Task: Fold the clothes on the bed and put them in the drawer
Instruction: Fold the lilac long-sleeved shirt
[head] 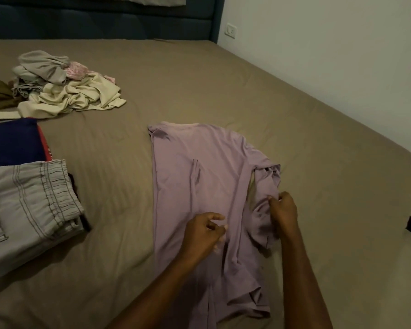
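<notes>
Fingers of the right hand [284, 211] pinch a bunched sleeve of the lilac shirt [199, 181]; the left hand [205, 231], fingers curled, seems to nip its body cloth. One shirt lies mid-fold at bed [294, 103] centre. At nine o'clock, grey trousers [26, 210] and a navy garment [12, 141] sit folded. At eleven o'clock one unfolded heap [64, 89] waits. No drawer shows.

Dim room: white wall [318, 55], dark blue padded headboard [100, 22].
</notes>
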Demonstrator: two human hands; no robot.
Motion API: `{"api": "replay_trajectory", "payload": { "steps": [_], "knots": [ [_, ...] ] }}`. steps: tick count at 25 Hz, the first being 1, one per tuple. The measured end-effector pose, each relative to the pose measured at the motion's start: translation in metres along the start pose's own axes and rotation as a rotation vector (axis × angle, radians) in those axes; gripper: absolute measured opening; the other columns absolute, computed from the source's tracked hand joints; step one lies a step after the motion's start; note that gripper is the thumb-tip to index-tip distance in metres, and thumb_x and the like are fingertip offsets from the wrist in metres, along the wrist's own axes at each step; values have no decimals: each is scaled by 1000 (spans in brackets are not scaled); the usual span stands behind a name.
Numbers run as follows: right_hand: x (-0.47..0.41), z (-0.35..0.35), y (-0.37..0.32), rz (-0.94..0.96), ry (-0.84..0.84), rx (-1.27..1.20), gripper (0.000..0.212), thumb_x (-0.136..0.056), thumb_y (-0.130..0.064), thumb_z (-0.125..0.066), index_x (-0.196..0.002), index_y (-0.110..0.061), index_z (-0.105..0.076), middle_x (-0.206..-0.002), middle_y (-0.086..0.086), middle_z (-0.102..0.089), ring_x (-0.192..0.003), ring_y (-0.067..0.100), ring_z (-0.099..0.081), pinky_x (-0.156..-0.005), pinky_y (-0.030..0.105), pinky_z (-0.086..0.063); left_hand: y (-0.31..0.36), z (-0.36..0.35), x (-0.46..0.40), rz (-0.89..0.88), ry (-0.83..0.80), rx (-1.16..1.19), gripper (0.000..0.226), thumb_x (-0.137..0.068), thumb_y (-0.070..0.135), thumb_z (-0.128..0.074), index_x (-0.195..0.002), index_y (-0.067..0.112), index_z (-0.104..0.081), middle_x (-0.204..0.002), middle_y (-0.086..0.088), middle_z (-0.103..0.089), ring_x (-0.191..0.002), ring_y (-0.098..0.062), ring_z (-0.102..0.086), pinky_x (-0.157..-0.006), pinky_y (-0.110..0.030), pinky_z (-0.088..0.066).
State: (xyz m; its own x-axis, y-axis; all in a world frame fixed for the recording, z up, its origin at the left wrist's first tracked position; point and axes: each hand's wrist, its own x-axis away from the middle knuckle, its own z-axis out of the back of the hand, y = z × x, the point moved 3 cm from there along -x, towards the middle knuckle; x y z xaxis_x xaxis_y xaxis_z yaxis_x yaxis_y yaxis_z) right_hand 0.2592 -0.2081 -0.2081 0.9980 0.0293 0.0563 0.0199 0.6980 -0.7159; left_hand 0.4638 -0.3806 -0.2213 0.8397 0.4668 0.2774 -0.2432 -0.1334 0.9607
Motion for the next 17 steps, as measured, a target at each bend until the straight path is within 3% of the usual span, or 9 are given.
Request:
{"api": "replay_trajectory", "payload": {
  "steps": [3,5,6,7,9,11,14,16,17],
  "knots": [
    [9,11,-49,196,92,153,30,-103,-27,-55,-124,-7,-52,-111,26,-66,-101,46,-64,-76,43,-46,35,11,-10,2,-3,144,18,-93,28,-74,-103,13,-74,-86,-15,-75,-69,-24,-74,-64,-41,-62],
    [34,7,-101,500,110,218,26,-95,-25,-60,-120,-18,-57,-105,14,-70,-94,39,-67,-70,38,-44,61,22,-26,71,-14,291,34,-95,40,-69,-106,9,-72,-91,-19,-75,-77,-29,-74,-68,-40,-62],
    [54,-1,-128,731,-18,190,26,-90,-24,-62,-115,-23,-60,-102,6,-72,-92,33,-69,-68,34,-44,71,30,-38,111,3,333,39,-95,46,-66,-107,10,-72,-93,-19,-76,-82,-31,-75,-70,-41,-63],
    [76,-14,-147,909,-252,159,29,-86,-24,-65,-114,-26,-63,-104,-1,-73,-93,25,-70,-71,32,-48,79,39,-48,135,28,331,40,-95,50,-65,-106,13,-71,-94,-15,-77,-85,-31,-75,-69,-40,-63],
    [106,-49,-154,1038,-622,309,34,-82,-28,-70,-116,-29,-68,-115,-6,-72,-98,18,-68,-76,32,-53,74,61,-73,152,96,202,37,-91,48,-72,-107,15,-68,-89,-5,-74,-79,-26,-72,-61,-37,-60],
    [104,-78,-133,857,-582,425,31,-82,-33,-71,-113,-30,-70,-114,-3,-73,-101,22,-68,-76,36,-55,54,79,-88,206,120,61,53,-80,29,-86,-118,15,-51,-93,-10,-71,-72,-26,-71,-62,-44,-62],
    [81,-92,-91,347,-153,115,18,-80,-21,-68,-98,-21,-70,-93,4,-75,-86,27,-70,-71,36,-55,20,89,-93,188,123,33,68,-85,-3,-67,-139,24,-35,-98,-30,-70,-70,-29,-70,-69,-49,-61],
    [62,-91,-79,139,73,24,21,-82,-14,-68,-103,-13,-68,-95,8,-72,-83,28,-67,-68,32,-47,11,95,-95,28,136,-45,82,-85,-1,-66,-152,34,-34,-90,-23,-71,-70,-26,-69,-64,-41,-59],
    [46,-91,-77,30,92,-56,23,-84,-15,-70,-106,-9,-67,-97,9,-72,-85,28,-66,-68,31,-45,17,97,-95,-111,131,-179,87,-85,5,-69,-156,37,-31,-88,-17,-71,-73,-22,-68,-64,-36,-58]
  ]
}}
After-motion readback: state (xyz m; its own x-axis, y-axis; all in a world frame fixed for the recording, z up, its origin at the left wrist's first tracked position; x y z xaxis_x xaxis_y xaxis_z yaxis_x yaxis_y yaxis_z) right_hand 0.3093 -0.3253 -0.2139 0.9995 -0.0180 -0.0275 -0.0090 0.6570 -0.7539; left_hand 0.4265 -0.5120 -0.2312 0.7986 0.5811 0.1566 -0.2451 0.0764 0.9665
